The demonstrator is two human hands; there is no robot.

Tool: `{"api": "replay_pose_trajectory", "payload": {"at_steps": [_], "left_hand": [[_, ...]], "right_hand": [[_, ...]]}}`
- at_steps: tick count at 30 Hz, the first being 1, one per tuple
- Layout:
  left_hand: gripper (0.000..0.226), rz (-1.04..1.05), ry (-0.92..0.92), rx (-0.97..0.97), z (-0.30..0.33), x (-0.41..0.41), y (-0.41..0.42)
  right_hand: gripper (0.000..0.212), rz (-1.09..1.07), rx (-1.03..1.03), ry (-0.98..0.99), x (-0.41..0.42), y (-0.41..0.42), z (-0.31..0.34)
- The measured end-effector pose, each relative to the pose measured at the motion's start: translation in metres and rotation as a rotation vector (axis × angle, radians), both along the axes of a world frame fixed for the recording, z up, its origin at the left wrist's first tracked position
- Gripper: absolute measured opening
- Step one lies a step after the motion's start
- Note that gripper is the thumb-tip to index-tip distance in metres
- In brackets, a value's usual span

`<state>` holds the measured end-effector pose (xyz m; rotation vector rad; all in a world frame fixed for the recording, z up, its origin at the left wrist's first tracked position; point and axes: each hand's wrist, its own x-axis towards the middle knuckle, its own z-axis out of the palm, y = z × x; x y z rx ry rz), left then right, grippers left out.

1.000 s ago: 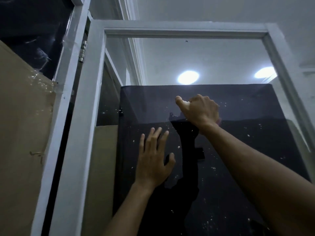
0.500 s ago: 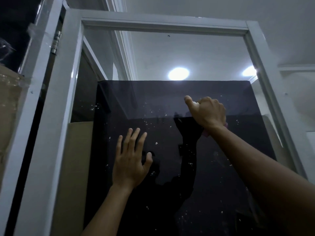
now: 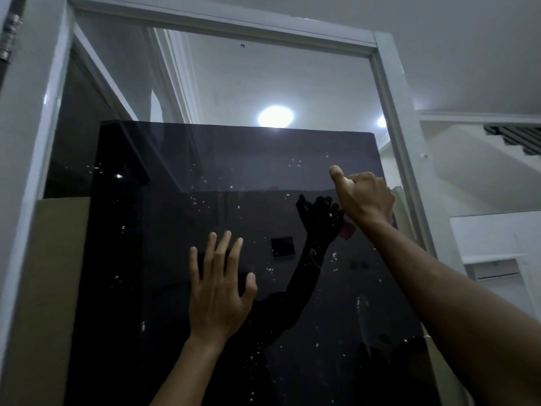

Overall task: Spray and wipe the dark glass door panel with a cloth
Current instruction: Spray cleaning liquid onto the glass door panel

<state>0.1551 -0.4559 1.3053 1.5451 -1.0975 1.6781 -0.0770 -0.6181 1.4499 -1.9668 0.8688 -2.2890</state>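
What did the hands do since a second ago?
The right hand, closed on a pinkish cloth, slid rightward across the dark glass panel toward the white frame. The left hand stayed flat on the glass, fingers spread. Specks remain on the glass.

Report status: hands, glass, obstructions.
Left hand open, flat on glass panel. Right hand fisted on pink cloth, upper right. White specks remain. Nothing blocking.
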Motion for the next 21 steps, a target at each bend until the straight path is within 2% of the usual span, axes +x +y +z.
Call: {"api": "replay_pose_trajectory", "payload": {"at_steps": [7, 17, 21], "left_hand": [[0.063, 0.077, -0.009, -0.013, -0.003, 0.002, -0.004], [0.066, 0.051, 0.010, 0.014, -0.004, -0.002, -0.002], [0.066, -0.047, 0.053, -0.014, -0.038, -0.005, 0.009]], "right_hand": [[0.060, 0.010, 0.022, 0.001, -0.006, -0.020, -0.005], [0.071, 0.103, 0.091, -0.029, -0.026, -0.036, -0.049], [0.080, 0.096, 0.069, -0.021, -0.032, -0.040, -0.092]]}}
